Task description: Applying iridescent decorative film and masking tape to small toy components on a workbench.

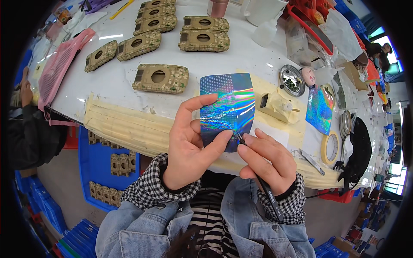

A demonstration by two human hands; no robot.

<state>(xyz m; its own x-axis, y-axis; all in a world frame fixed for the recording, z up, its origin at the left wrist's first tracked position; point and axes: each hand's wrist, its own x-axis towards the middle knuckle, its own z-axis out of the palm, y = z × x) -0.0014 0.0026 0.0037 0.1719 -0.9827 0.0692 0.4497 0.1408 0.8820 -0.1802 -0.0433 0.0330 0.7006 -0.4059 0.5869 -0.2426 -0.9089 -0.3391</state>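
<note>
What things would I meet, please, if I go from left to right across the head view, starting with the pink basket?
Pink basket → camouflage hull nearest the left hand → the left hand itself → held rainbow sheet → right hand → second rainbow sheet → black bundle.
</note>
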